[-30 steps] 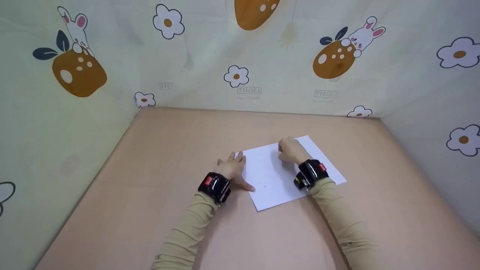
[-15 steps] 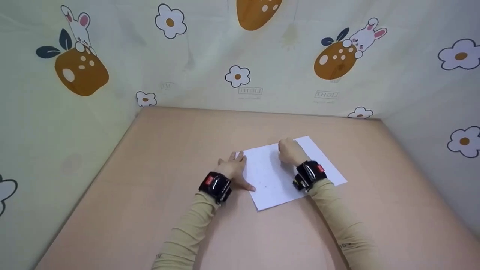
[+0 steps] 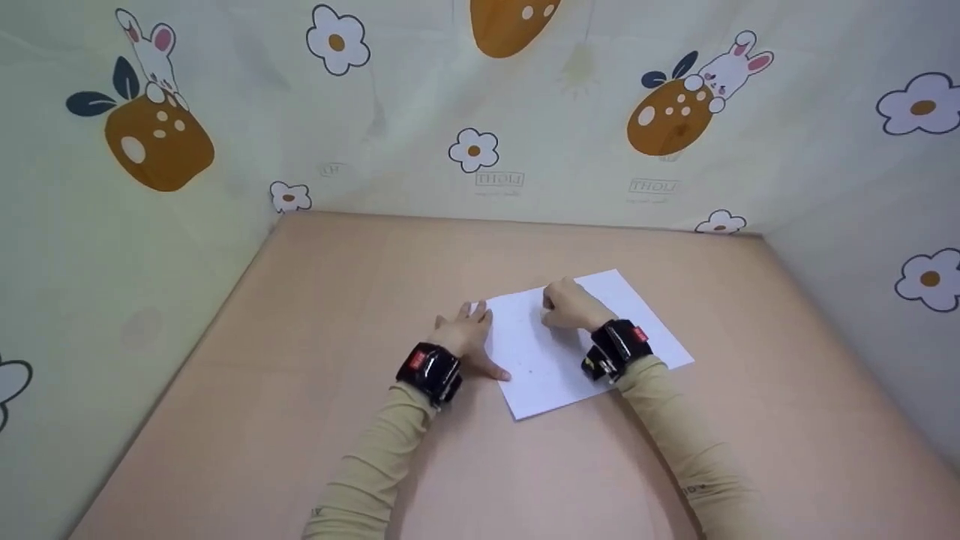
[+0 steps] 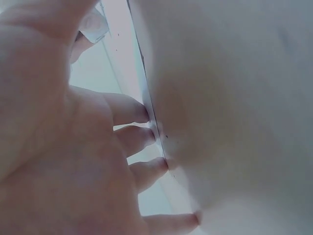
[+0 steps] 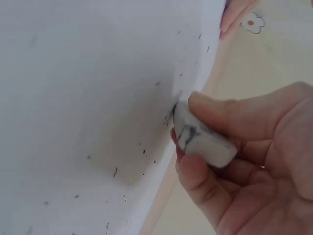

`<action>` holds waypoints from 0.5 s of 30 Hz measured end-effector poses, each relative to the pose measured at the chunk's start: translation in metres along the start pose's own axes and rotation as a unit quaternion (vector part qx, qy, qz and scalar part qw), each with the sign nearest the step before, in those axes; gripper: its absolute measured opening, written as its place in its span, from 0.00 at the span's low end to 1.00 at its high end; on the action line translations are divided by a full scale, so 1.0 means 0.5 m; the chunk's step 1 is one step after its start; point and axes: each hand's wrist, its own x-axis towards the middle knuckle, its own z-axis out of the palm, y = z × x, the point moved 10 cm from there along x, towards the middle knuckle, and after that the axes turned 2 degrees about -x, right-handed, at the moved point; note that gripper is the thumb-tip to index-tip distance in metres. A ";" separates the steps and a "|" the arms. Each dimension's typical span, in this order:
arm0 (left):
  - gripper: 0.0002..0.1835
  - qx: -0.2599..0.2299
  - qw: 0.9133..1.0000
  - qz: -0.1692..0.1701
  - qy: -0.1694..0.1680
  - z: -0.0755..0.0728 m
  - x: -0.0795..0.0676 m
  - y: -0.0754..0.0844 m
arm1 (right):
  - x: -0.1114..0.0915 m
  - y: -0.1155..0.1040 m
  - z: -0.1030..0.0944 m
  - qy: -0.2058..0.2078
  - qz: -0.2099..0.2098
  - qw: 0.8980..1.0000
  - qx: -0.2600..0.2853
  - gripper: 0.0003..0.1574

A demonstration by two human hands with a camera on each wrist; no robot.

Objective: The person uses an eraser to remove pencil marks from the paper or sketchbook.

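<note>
A sheet of white paper (image 3: pixel 551 382) lies slanted on the tan tabletop. My left hand (image 3: pixel 463 337) rests with spread, fairly straight fingers across its left edge; in the left wrist view the fingertips (image 4: pixel 159 169) touch down along that edge. Over the upper middle of the sheet, my right hand (image 3: pixel 574 306) pinches a white eraser (image 5: pixel 205 144) between thumb and fingers. Grey smudges mark the eraser, and one end meets the paper beside a dark mark. Dark crumbs (image 5: pixel 116 172) are scattered across the sheet. In the head view the eraser is mostly hidden by the hand.
The tan tabletop (image 3: pixel 247 420) reaches back to a pale cloth wall (image 3: pixel 405 105) printed with flowers, rabbits and orange fruit. Similar cloth closes off the left and right sides. Black camera bands sit on both wrists, over tan sleeves.
My right hand has shifted slightly left on the paper since half a second ago, its knuckles turned a little. The left hand and the sheet stay in place.
</note>
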 end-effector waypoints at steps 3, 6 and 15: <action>0.63 -0.002 1.000 0.004 -0.002 -0.002 0.003 0.002 | 0.002 0.027 -0.014 0.013 0.035 0.999 -0.013 0.09; 0.63 0.002 1.000 0.005 -0.005 -0.002 0.004 0.003 | 0.004 0.053 -0.027 0.026 0.068 0.997 -0.041 0.16; 0.64 0.009 1.000 -0.007 -0.009 -0.002 0.003 -0.002 | 0.009 0.013 -0.003 0.011 0.019 1.000 0.009 0.11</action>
